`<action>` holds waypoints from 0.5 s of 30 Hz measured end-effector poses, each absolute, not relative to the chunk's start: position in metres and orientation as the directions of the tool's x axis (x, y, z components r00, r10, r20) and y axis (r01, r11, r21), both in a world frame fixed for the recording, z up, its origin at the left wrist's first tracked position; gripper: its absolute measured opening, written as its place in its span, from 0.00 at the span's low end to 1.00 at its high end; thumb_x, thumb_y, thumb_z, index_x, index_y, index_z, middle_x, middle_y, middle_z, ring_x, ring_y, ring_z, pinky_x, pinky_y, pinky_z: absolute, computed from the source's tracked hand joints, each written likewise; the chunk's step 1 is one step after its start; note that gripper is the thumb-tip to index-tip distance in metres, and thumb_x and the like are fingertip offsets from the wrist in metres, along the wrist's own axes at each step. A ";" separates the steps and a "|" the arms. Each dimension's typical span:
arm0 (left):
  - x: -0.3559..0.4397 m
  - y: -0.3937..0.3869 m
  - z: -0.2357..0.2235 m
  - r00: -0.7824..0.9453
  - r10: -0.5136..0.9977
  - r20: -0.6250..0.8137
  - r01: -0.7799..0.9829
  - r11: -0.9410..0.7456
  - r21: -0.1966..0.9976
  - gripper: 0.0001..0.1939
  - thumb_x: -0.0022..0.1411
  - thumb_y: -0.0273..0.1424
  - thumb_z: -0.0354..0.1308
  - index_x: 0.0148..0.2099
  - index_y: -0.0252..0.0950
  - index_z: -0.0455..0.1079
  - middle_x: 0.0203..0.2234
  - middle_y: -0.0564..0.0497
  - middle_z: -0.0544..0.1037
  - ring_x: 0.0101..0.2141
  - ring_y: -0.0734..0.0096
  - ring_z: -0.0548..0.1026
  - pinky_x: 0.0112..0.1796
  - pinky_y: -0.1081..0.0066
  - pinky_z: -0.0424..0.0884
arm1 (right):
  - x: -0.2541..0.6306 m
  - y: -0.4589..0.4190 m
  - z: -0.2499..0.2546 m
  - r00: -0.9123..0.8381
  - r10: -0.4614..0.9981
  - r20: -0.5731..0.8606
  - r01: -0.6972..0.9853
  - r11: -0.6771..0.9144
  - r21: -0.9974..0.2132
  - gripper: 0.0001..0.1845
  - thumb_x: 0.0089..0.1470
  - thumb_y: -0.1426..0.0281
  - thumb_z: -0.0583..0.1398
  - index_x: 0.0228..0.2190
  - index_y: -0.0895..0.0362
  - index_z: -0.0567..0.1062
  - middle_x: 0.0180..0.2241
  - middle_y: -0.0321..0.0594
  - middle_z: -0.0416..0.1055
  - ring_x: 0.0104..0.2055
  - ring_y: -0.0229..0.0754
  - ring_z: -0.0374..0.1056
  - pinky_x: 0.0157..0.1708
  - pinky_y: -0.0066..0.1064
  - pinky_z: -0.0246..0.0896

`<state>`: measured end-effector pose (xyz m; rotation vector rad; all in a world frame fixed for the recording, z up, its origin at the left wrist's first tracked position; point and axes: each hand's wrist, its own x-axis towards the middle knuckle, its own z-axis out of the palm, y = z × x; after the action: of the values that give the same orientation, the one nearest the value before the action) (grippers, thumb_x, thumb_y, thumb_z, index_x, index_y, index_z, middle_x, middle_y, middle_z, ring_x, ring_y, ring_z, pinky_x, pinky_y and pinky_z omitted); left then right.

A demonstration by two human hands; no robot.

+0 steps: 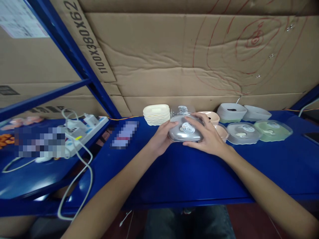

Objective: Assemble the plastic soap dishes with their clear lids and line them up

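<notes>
Between my two hands is a lidded plastic box (178, 133) with a clear, shiny cover and a round white sticker. My left hand (161, 140) grips its left side, thumb on top of the cover. From the right, my right hand (211, 136) wraps round it, fingers over the top and thumb at the front edge. Just behind stand a stack of cream wavy-edged trays (157, 115) and another clear cover (183, 109). A pink box (222, 131), partly hidden by my right hand, a grey lidded box (244, 135) and a green lidded box (273, 132) lie to the right.
Grey dishes (256, 114) and a grey-and-green stack (231, 114) stand along the back of the blue table (194, 179). A cardboard wall (154, 49) rises behind. At left are a blurred-out flat object (124, 134), a power strip (99, 124) and a looping white cable (91, 179).
</notes>
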<state>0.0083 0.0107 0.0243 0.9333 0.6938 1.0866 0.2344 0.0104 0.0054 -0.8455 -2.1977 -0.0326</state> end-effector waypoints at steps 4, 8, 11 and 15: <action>0.004 0.015 0.025 0.324 0.940 -0.108 -0.395 0.238 0.887 0.16 0.65 0.37 0.68 0.53 0.37 0.82 0.47 0.45 0.86 0.42 0.58 0.83 0.39 0.65 0.79 | 0.238 0.011 0.009 -0.500 0.577 0.646 0.551 0.787 -0.277 0.46 0.63 0.42 0.66 0.75 0.43 0.62 0.69 0.53 0.61 0.72 0.64 0.63 0.70 0.63 0.64; -0.001 0.025 0.019 0.245 0.949 -0.198 -0.367 0.280 0.887 0.15 0.64 0.34 0.68 0.51 0.34 0.82 0.42 0.45 0.87 0.38 0.61 0.83 0.38 0.67 0.79 | 0.250 0.016 0.018 -0.365 0.602 0.711 0.576 0.746 -0.336 0.30 0.75 0.49 0.53 0.70 0.47 0.70 0.64 0.52 0.71 0.66 0.59 0.70 0.65 0.60 0.67; -0.003 0.031 0.013 0.199 0.951 -0.235 -0.350 0.293 0.890 0.13 0.62 0.33 0.69 0.48 0.33 0.82 0.39 0.45 0.87 0.36 0.62 0.84 0.36 0.69 0.78 | 0.258 0.023 0.020 -0.227 0.624 0.748 0.602 0.694 -0.396 0.28 0.78 0.52 0.48 0.61 0.50 0.77 0.56 0.51 0.78 0.58 0.57 0.75 0.59 0.56 0.71; -0.005 0.035 0.009 0.222 0.938 -0.268 -0.285 0.325 0.902 0.14 0.59 0.34 0.71 0.46 0.32 0.82 0.38 0.44 0.87 0.34 0.64 0.83 0.35 0.70 0.78 | 0.260 0.031 0.015 -0.262 0.629 0.732 0.607 0.697 -0.382 0.27 0.79 0.54 0.47 0.48 0.52 0.81 0.49 0.49 0.82 0.54 0.55 0.77 0.57 0.54 0.69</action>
<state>-0.0046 0.0347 0.0086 0.8357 0.9786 0.9968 0.2598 0.0308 0.0147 -0.9556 -1.9490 0.0292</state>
